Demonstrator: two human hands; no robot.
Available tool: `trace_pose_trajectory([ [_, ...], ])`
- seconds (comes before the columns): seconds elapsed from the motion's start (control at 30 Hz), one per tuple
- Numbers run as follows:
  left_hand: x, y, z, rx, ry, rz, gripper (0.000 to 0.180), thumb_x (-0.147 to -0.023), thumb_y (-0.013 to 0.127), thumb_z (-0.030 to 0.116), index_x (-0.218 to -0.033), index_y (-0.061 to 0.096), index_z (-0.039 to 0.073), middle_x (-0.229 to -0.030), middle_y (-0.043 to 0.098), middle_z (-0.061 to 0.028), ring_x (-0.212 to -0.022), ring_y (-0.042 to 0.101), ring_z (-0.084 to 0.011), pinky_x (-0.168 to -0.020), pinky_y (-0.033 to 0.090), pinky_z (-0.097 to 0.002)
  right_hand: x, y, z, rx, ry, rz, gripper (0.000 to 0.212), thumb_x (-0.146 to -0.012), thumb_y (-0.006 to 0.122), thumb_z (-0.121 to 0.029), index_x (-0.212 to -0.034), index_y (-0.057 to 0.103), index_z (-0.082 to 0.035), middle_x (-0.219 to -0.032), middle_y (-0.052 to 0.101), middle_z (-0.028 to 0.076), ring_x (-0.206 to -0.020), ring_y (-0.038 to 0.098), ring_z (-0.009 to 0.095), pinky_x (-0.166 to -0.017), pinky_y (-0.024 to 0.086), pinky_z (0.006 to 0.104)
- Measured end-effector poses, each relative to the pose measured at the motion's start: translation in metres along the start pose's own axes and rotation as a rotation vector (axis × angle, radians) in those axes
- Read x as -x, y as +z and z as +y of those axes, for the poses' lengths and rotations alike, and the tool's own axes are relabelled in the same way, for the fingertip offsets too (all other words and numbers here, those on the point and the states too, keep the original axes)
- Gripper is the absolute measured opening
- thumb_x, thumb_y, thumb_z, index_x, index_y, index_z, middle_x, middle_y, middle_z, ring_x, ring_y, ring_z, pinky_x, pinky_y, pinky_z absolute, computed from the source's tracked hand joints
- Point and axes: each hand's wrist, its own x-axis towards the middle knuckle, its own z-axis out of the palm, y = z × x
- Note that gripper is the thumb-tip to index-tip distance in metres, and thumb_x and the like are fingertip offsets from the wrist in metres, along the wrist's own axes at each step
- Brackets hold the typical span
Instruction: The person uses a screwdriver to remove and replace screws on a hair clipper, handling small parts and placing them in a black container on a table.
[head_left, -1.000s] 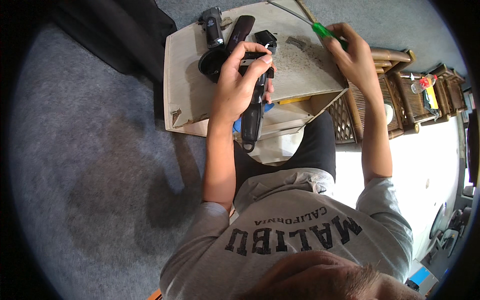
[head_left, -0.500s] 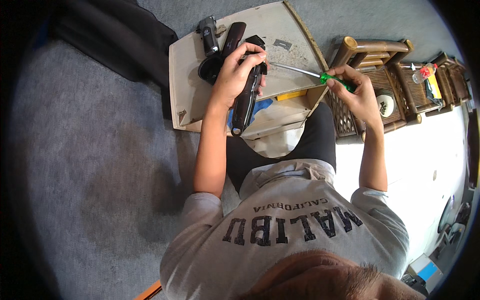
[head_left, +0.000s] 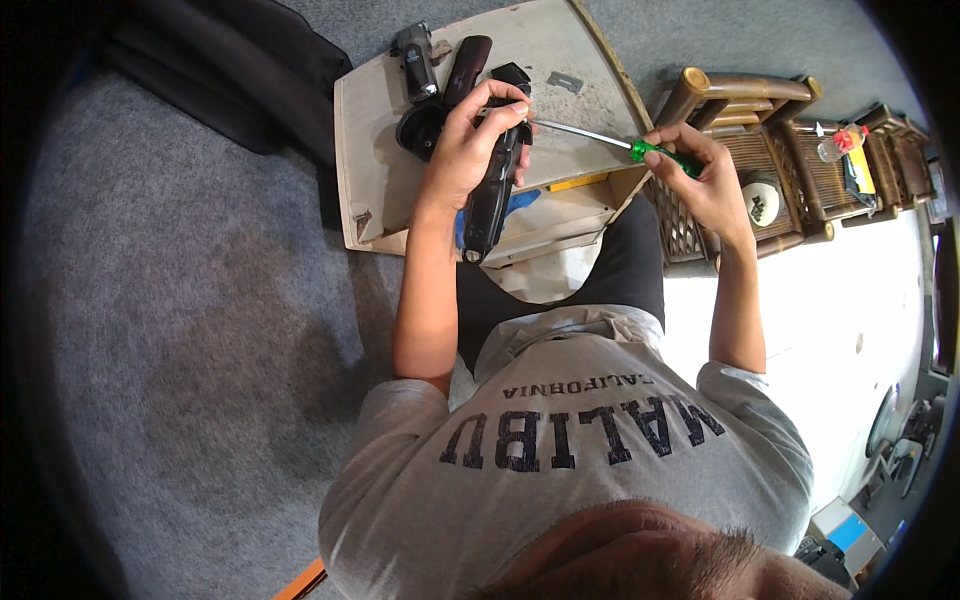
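My left hand (head_left: 468, 145) is closed round a long glossy black appliance body (head_left: 488, 215), its lower end pointing toward me. Its exact kind is not clear. A green-handled screwdriver (head_left: 585, 132) is in my right hand (head_left: 702, 172), gripped by the handle between thumb and fingers. Its metal shaft points left, with the tip at the upper part of the black body beside my left fingertips. Whether the tip sits in a screw is too small to tell. Just beyond my left hand lie a dark maroon casing piece (head_left: 468, 66) and a round black part (head_left: 415, 130).
A grey-black shaver-like device (head_left: 416, 62) and a small flat metal plate (head_left: 565, 81) lie on the worn pale tabletop (head_left: 370, 170). Blue and yellow things show in the open shelf below. Bamboo chairs (head_left: 735, 88) stand at right, holding a white round object (head_left: 762, 203) and a bottle (head_left: 842, 144).
The screwdriver and my right hand have shifted slightly left, bringing the tip closer to the black body. The whole view has also shifted a little. Both grips stay the same.
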Motion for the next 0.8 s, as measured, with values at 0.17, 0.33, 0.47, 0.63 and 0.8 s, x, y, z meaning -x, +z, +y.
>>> trace_pose_trajectory([
  [0.17,-0.0004,0.0003,0.0004,0.006,0.006,-0.008,0.015,-0.101,0.066,0.019,-0.108,0.062,0.006,-0.086,0.067,-0.0070,-0.061,0.065,-0.0117,-0.048,0.054,-0.0289,-0.0021,-0.0010,0.0039,0.035,0.002,-0.019,0.026,-0.098,0.074,-0.020,-0.112,0.071,0.002,-0.094,0.073,0.002,-0.089,0.064,0.007,-0.081,0.050,0.0256],
  [0.33,0.0018,0.0007,0.0016,-0.016,-0.010,-0.007,0.016,-0.101,0.064,0.019,-0.110,0.061,0.006,-0.088,0.066,-0.0081,-0.061,0.065,-0.0122,-0.048,0.054,-0.0287,-0.0051,-0.0002,0.0023,0.024,0.005,-0.015,0.026,-0.098,0.074,-0.020,-0.112,0.071,0.002,-0.094,0.073,0.002,-0.089,0.064,0.007,-0.081,0.050,0.0252],
  [0.47,0.0004,-0.0001,0.0010,0.023,-0.007,0.002,0.016,-0.102,0.066,0.019,-0.109,0.061,0.005,-0.086,0.067,-0.0077,-0.061,0.065,-0.0122,-0.049,0.053,-0.0291,-0.0052,-0.0006,0.0005,0.021,-0.042,0.027,0.026,-0.096,0.074,-0.024,-0.109,0.076,-0.002,-0.084,0.074,0.002,-0.074,0.060,0.006,-0.066,0.045,0.0237],
  [0.63,0.0005,-0.0004,0.0006,0.028,-0.015,-0.002,0.016,-0.101,0.064,0.018,-0.110,0.061,0.005,-0.088,0.066,-0.0090,-0.061,0.065,-0.0128,-0.048,0.054,-0.0291,-0.0060,-0.0011,-0.0019,0.026,-0.028,0.019,0.025,-0.096,0.074,-0.023,-0.108,0.075,-0.002,-0.083,0.072,0.001,-0.073,0.059,0.006,-0.066,0.044,0.0236],
  [0.8,-0.0002,-0.0015,0.0007,0.007,-0.022,-0.006,0.017,-0.101,0.063,0.018,-0.112,0.060,0.005,-0.091,0.065,-0.0098,-0.062,0.065,-0.0129,-0.048,0.054,-0.0287,-0.0073,-0.0010,-0.0045,0.053,-0.046,0.007,0.025,-0.094,0.075,-0.022,-0.110,0.074,-0.002,-0.085,0.073,0.002,-0.076,0.061,0.007,-0.068,0.046,0.0237],
])
